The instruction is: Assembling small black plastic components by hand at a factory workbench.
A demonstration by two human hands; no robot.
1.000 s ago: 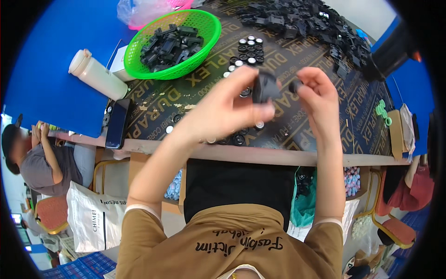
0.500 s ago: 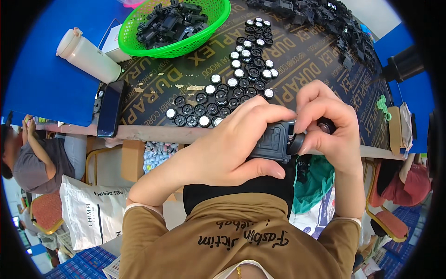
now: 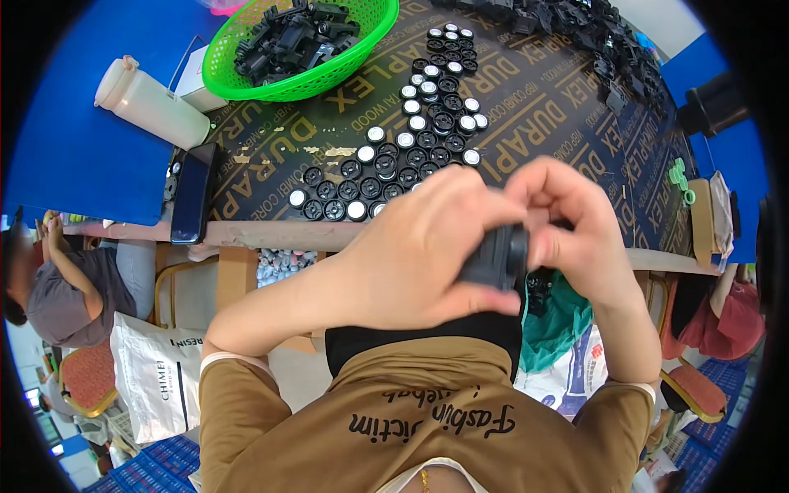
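Note:
My left hand (image 3: 419,246) is wrapped round a black plastic toy car body (image 3: 485,261), its thumb along the near side. A black wheel (image 3: 518,249) sits at the right end of this body. Close against that end, my right hand (image 3: 567,226) is closed, thumb and fingers bent together; a second dark wheel (image 3: 562,223) shows partly between its fingers and palm. Motion blur hides the exact contact. Beyond my hands, several loose black wheels (image 3: 349,189), some with white faces, lie spread over the dark tabletop (image 3: 271,177).
A green basket (image 3: 386,33) of black parts stands at the far left, near a white bottle (image 3: 152,103) and a phone (image 3: 193,193). More black parts (image 3: 608,53) are heaped at the far right. Green rings (image 3: 680,181) lie at the right edge. Other people sit on both sides.
The toy car body has turned in my left hand, so its wheel end shows more. My right hand has shifted slightly, its fingers still bent. The view has moved a little.

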